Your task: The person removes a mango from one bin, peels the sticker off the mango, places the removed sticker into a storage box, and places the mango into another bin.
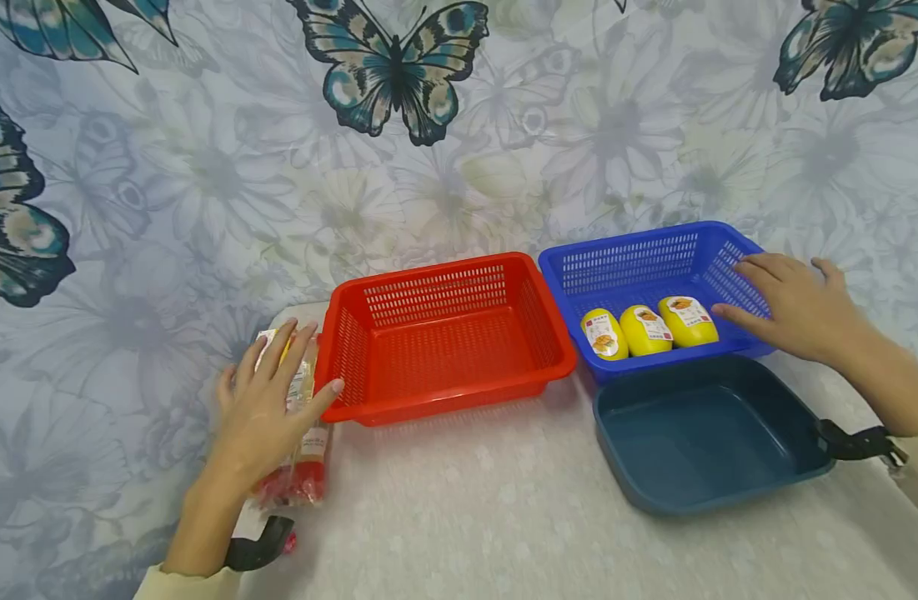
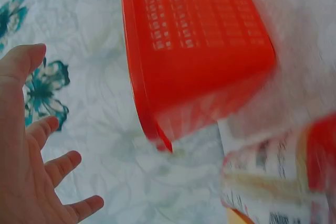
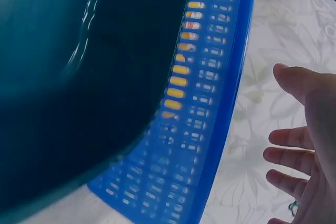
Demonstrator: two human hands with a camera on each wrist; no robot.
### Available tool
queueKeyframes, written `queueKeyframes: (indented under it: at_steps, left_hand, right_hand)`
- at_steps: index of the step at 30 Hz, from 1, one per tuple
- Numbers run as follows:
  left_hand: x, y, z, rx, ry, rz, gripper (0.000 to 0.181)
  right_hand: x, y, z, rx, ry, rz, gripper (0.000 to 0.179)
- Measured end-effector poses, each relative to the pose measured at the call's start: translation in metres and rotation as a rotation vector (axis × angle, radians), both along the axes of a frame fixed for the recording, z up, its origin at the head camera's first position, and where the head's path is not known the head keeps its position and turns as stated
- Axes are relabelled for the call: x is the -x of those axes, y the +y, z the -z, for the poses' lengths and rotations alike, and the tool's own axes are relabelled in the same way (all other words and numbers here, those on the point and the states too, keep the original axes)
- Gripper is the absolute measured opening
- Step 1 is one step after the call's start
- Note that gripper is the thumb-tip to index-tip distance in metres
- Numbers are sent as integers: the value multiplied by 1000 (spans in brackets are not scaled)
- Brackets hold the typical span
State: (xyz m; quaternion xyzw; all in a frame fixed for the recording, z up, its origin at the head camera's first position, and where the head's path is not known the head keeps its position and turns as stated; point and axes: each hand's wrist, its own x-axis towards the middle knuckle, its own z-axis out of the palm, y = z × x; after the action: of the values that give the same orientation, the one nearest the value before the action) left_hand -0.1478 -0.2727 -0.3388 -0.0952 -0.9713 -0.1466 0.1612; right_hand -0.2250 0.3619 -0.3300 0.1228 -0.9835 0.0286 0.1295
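In the head view my left hand (image 1: 259, 417) hovers with spread fingers over clear plastic packages (image 1: 308, 454) with red ends and printed labels, left of a red basket (image 1: 443, 400). The left wrist view shows that hand's fingers (image 2: 63, 166) apart from the red basket (image 2: 210, 77) and a labelled package (image 2: 278, 182). My right hand (image 1: 800, 308) is above the right end of a blue basket (image 1: 654, 242), fingers spread and holding nothing. Three yellow packages (image 1: 646, 331) with white labels lie in a row inside it. The right wrist view shows the blue basket (image 3: 231, 77) beside the hand (image 3: 315, 140).
A dark teal tray (image 1: 714, 442) stands in front of the blue basket, close to my right forearm. A pale cloth covers the table (image 1: 459, 500). Behind hangs a floral backdrop (image 1: 241, 167) with butterflies. Black straps (image 1: 259, 543) circle both wrists.
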Motion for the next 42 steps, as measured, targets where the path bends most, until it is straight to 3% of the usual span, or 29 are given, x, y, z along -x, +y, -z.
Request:
queueKeyframes:
  at_steps: [5,9,20,29,37,42]
  left_hand:
    - [4,22,0,-74,50,67,77]
    - [8,36,0,-121,38,100,75]
    - [19,59,-1,-151,-3,146,74]
    - [29,81,-1,-168,43,215,65]
    - [37,104,-5,-186,18,277,65]
    - [40,117,-8,-197,47,315,62]
  right_hand:
    - [-6,12,-4,16,-19,62,79]
    - [-13,22,-3,41,-7,87,76]
    - [-26,43,8,60,11,114,68]
    - [-30,53,14,76,8,140,66]
    - [-35,64,21,93,-4,191,67]
    - [-38,68,26,94,-14,217,70]
